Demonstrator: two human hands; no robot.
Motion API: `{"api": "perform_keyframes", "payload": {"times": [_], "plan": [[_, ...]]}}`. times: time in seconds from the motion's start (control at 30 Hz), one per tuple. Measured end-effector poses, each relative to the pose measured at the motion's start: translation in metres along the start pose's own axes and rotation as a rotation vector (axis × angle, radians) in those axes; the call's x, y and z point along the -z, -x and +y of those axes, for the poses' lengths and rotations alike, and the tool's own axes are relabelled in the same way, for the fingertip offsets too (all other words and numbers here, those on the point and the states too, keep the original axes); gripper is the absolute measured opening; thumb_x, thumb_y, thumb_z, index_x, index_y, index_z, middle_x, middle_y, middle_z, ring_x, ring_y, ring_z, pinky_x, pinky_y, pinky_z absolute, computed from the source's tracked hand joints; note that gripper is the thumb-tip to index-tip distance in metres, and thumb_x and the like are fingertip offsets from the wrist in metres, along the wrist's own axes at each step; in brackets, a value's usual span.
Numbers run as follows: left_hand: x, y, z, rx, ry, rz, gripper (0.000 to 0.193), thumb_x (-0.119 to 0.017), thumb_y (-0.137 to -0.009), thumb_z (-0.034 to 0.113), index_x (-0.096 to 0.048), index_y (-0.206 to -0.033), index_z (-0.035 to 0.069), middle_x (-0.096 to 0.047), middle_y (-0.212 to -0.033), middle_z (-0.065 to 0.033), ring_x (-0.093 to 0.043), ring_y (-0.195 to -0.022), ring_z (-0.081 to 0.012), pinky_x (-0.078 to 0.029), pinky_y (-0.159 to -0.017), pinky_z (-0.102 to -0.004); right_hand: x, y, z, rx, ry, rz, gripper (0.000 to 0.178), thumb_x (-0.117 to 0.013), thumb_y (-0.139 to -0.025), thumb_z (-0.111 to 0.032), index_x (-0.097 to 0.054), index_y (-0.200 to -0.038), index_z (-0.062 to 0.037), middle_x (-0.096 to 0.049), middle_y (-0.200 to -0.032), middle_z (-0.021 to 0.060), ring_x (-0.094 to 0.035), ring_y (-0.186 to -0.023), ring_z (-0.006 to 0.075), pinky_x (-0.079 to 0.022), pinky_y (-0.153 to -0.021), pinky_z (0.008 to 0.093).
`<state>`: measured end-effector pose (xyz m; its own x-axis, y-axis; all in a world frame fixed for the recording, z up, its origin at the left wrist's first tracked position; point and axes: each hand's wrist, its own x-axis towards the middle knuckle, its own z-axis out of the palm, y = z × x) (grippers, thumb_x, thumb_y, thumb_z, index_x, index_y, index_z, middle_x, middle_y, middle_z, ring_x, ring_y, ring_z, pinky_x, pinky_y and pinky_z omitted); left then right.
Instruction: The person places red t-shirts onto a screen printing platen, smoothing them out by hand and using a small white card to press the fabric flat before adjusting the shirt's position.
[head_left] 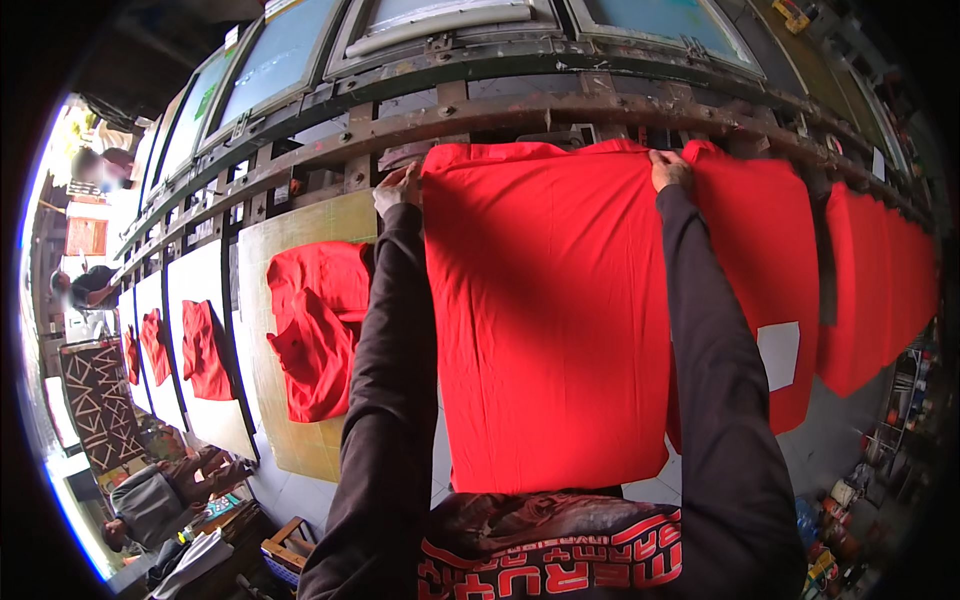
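A red shirt (545, 310) lies spread in front of me, stretched smooth and flat over a board that it hides. At its far left corner my left hand (398, 188) has its fingers closed on the edge. My right hand (668, 170) grips the far right corner, thumb and fingers together at the cloth. Long, shallow creases run down the fabric, and my arms cast a shadow over its upper left. To the left, a bunched red shirt (318, 330) rests on a yellowish board (262, 400), partly behind my left sleeve.
Metal rails (480, 112) run along the far side, with framed screens (450, 15) behind them. More red shirts on boards (765, 260) stand at the right, one bearing a white sheet (779, 355). White boards (205, 270) with crumpled red cloth line the left. Other people (165, 500) are at the far left.
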<state>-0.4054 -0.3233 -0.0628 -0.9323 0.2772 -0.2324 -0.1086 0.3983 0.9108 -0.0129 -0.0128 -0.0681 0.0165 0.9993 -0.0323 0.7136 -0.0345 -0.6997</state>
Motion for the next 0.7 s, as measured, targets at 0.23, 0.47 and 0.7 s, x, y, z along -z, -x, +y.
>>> {"api": "perform_keyframes", "payload": {"times": [0.23,0.47,0.7], "plan": [[-0.003,-0.016,-0.01,0.102,-0.165,-0.36,0.064,-0.074,-0.072,0.062,-0.074,-0.105,0.007,-0.067,-0.089,-0.0057,-0.061,-0.075,-0.0174,-0.048,-0.065,-0.0315,-0.004,-0.017,0.013,-0.255,-0.551,-0.309,0.042,-0.076,-0.079,-0.046,-0.076,-0.102,-0.0118,-0.075,-0.094,0.0023,-0.067,-0.091,0.0145,-0.05,-0.084,0.0285],[-0.018,0.014,0.021,-0.132,-0.189,0.007,0.031,-0.08,-0.077,0.036,-0.078,-0.094,0.01,-0.075,-0.086,-0.0091,-0.071,-0.083,-0.0206,-0.053,-0.078,-0.0317,0.01,-0.005,-0.017,0.185,0.021,-0.047,0.032,-0.072,-0.08,-0.038,-0.072,-0.093,-0.0091,-0.073,-0.087,0.0065,-0.068,-0.08,0.0219,-0.053,-0.075,0.0364],[-0.005,0.001,-0.008,-0.073,-0.003,0.007,0.036,-0.077,-0.084,0.036,-0.076,-0.095,0.001,-0.076,-0.091,-0.0075,-0.07,-0.085,-0.0159,-0.052,-0.084,-0.0299,-0.005,0.003,-0.022,0.086,-0.171,-0.129,0.037,-0.072,-0.083,-0.041,-0.073,-0.097,-0.0071,-0.073,-0.088,0.0094,-0.068,-0.085,0.0203,-0.052,-0.077,0.0349]]}}
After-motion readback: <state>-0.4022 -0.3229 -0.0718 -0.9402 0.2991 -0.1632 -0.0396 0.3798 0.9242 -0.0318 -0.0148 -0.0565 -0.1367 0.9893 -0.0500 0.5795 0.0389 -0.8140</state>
